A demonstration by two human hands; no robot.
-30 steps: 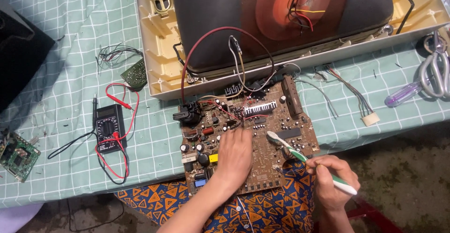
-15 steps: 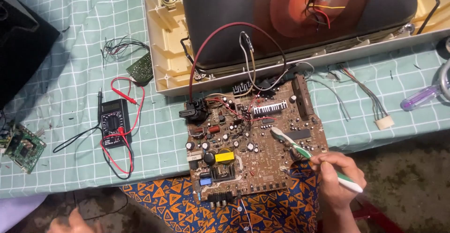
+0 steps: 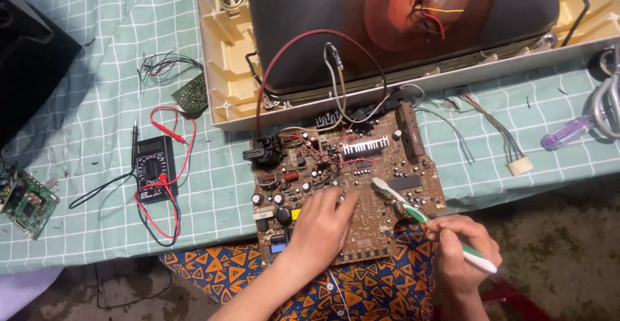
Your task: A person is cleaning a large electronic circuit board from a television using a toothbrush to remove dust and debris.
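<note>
A brown circuit board [image 3: 378, 166] crowded with components lies at the table's near edge, over my lap. My left hand [image 3: 321, 225] rests flat on the board's lower left part, fingers spread, covering the yellow component. My right hand [image 3: 462, 250] grips the handle of a green and white toothbrush [image 3: 413, 210]. Its bristle head touches the board's right middle area. Red and grey wires run from the board up to the open television chassis [image 3: 223, 69].
A black multimeter [image 3: 152, 167] with red and black leads lies left of the board. A small green board [image 3: 191, 100] and loose wires sit farther back; another green board [image 3: 24, 205] is at far left. A white connector [image 3: 520, 165] and purple-handled screwdriver [image 3: 568, 132] lie right.
My left hand, down off the board half a second ago, is back resting on its lower left part. The toothbrush has stayed on the board's right side.
</note>
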